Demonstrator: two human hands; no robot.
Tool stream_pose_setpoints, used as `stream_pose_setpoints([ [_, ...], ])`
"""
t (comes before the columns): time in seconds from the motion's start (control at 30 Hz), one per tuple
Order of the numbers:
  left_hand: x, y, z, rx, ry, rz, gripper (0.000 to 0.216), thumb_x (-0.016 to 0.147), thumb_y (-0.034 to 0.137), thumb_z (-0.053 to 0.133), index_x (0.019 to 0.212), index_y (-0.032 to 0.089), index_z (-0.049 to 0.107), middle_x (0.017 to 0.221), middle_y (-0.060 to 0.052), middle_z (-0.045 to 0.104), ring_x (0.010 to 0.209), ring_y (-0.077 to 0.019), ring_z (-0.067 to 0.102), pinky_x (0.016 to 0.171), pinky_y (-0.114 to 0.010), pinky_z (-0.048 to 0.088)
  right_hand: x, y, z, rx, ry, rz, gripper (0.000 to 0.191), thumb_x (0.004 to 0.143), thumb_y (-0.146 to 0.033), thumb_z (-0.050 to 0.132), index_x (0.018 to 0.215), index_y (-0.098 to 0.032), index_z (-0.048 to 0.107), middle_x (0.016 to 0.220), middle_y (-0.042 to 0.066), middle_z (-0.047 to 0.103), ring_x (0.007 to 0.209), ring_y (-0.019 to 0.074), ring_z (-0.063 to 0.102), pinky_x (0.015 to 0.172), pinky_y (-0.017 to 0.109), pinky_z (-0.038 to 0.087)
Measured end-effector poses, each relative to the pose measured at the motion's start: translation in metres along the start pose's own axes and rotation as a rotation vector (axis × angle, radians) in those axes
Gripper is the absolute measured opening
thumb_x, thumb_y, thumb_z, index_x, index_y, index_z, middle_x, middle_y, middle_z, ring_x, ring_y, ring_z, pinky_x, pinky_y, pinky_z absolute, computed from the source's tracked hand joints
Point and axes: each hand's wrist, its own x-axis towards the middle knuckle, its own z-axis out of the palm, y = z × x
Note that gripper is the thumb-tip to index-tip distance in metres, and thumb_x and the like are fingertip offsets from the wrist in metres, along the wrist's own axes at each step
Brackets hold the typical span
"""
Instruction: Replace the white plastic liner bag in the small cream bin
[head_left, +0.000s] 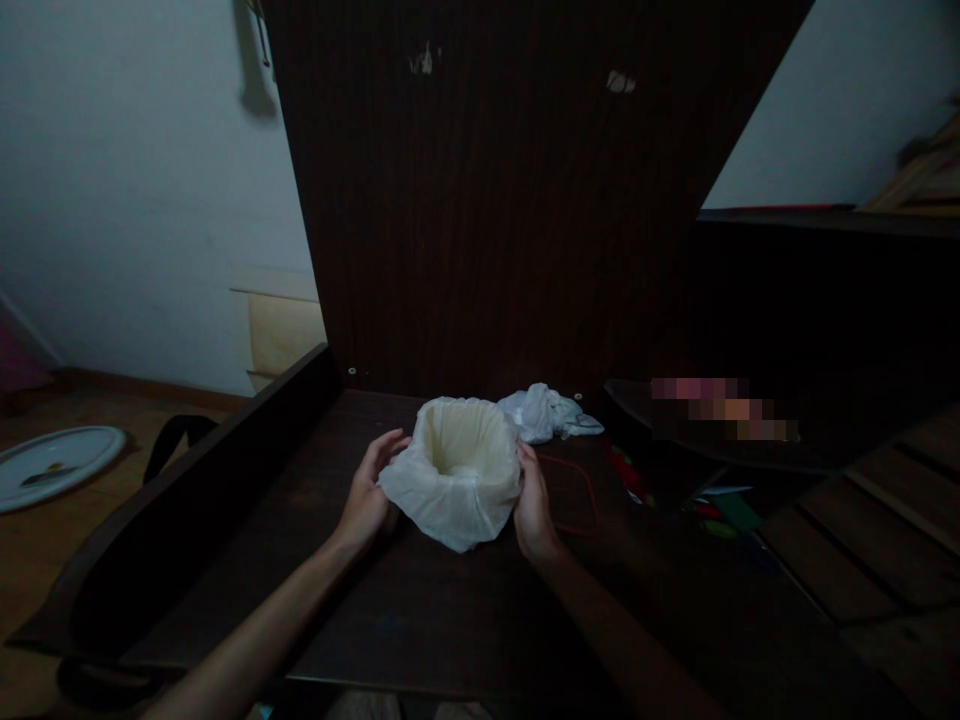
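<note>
A small bin (469, 440) stands on the dark wooden desk (390, 620), lined with a thin white plastic bag (465, 510) that is folded over its rim and hangs down outside. The bag covers the bin's outer walls, and its mouth faces up. My left hand (371, 480) grips the left side, fingers round the bag and bin. On the opposite side my right hand (534, 500) holds it too, fingers partly hidden behind the bag. Just right of that hand lies a thin reddish rounded frame (596, 510), partly covered by it.
Crumpled white plastic bags (547, 412) lie behind the bin, against the tall dark back panel (480, 220). A raised board (202, 490) edges the desk on the left. To the right are a dark shelf (825, 300) and a green item (739, 510).
</note>
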Motion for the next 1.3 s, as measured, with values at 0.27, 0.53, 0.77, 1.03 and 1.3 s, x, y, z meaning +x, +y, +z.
stream_pose_setpoints([
  [0.27,-0.014,-0.005,-0.016,0.013,-0.458,0.145,0.114,0.067,0.049,0.084,0.159,0.023,0.022,0.165,-0.017,0.027,0.151,-0.0401,0.029,0.121,-0.052,0.03,0.01,0.015,0.011,0.002,0.122,-0.058,0.034,0.071,-0.05,0.068,0.088,-0.021,0.072,0.09,0.003,0.075,0.088,0.023,0.066,0.079,0.033,0.05],
  [0.53,-0.018,-0.005,-0.011,0.016,-0.498,0.192,0.115,0.063,0.069,0.081,0.154,0.021,0.031,0.163,-0.019,0.028,0.152,-0.0429,0.023,0.123,-0.054,0.024,0.01,0.012,0.02,0.042,0.251,0.108,0.05,0.074,-0.064,0.064,0.092,-0.019,0.073,0.097,0.006,0.077,0.098,0.0276,0.069,0.078,0.034,0.053],
  [0.77,-0.017,-0.002,-0.001,0.183,-0.332,0.128,0.078,0.071,0.053,0.083,0.131,0.021,0.045,0.138,-0.016,0.055,0.132,-0.0366,0.052,0.11,-0.053,0.045,0.019,0.015,0.02,-0.004,0.165,0.03,0.051,0.078,-0.065,0.056,0.088,-0.018,0.074,0.084,0.006,0.077,0.082,0.0256,0.07,0.069,0.033,0.053],
  [1.03,-0.01,-0.003,-0.004,0.237,-0.311,0.179,0.116,0.066,0.044,0.088,0.156,0.024,0.018,0.144,-0.016,0.045,0.136,-0.0355,0.048,0.116,-0.055,0.038,0.032,0.024,0.006,-0.121,0.201,-0.183,0.031,0.065,-0.05,0.069,0.061,-0.022,0.056,0.069,-0.001,0.062,0.073,0.0195,0.056,0.074,0.033,0.046],
  [1.3,0.003,0.007,-0.004,0.393,-0.363,0.297,0.093,0.059,0.044,0.091,0.14,0.022,0.052,0.127,-0.01,0.048,0.124,-0.0336,0.052,0.107,-0.051,0.048,0.03,0.006,0.013,-0.109,0.065,-0.249,0.044,0.079,-0.042,0.054,0.116,-0.022,0.067,0.129,0.007,0.066,0.12,0.0244,0.057,0.1,0.037,0.042],
])
